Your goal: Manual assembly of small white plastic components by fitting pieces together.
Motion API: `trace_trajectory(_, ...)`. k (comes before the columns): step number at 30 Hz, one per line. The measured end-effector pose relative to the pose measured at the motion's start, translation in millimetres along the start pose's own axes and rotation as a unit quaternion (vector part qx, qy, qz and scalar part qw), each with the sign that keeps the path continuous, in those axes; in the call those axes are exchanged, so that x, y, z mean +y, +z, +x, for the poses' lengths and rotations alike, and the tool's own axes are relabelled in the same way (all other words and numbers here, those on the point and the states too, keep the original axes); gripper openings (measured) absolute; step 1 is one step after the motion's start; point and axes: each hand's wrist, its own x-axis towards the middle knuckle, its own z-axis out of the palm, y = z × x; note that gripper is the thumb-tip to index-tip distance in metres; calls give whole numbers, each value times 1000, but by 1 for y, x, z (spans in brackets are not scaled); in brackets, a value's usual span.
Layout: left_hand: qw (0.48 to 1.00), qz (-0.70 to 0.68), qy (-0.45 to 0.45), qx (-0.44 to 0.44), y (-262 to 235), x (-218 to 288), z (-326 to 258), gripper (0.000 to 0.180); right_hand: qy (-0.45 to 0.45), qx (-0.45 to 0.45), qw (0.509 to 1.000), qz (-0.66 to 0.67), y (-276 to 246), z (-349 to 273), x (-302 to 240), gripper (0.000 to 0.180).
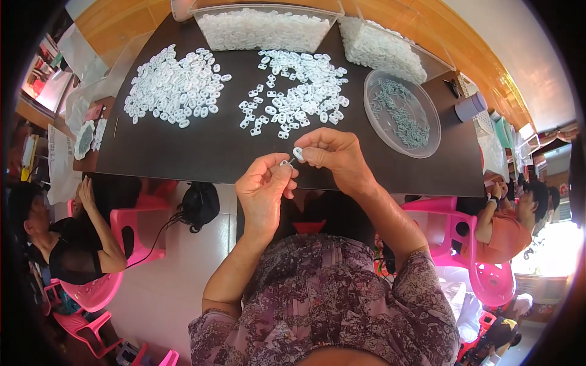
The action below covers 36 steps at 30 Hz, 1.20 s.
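Observation:
My right hand (334, 156) pinches a small white plastic piece (298, 153) at the near edge of the dark table (201, 152). My left hand (264, 186) is just below and left of it, fingers closed on a small metal piece (285, 163) that points toward the white one. Both hands meet over the table's front edge. Two loose heaps of the same white pieces lie beyond: one at the left (177, 85), one in the middle (299, 91). A round clear dish (375, 125) with grey metal pieces (400, 113) stands to the right.
Two clear bins of white pieces stand at the table's far side (262, 29) and far right (384, 52). A person sits at the left (73, 244), another at the right (506, 226), on pink plastic chairs (137, 229). A black bag (200, 204) hangs under the table.

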Motion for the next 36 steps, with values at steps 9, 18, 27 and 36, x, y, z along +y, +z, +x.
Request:
trace_trajectory(9, 1000, 18, -3, 11, 0, -2, -3, 14, -22, -9, 999, -25, 5, -2, 5, 15)
trace_trajectory(18, 1000, 22, 18, 10, -1, -6, -4, 15, -50, 7, 997, -59, 13, -5, 7, 15)
trace_trajectory(27, 998, 4, 59, 10, -1, -14, -3, 20, -76, 37, 988, -127, 24, -10, 13, 14)
trace_trajectory(36, 998, 8, 57, 0, -3, -14, -5, 22, -138, 36, 968, -207, 24, -13, 14, 11)
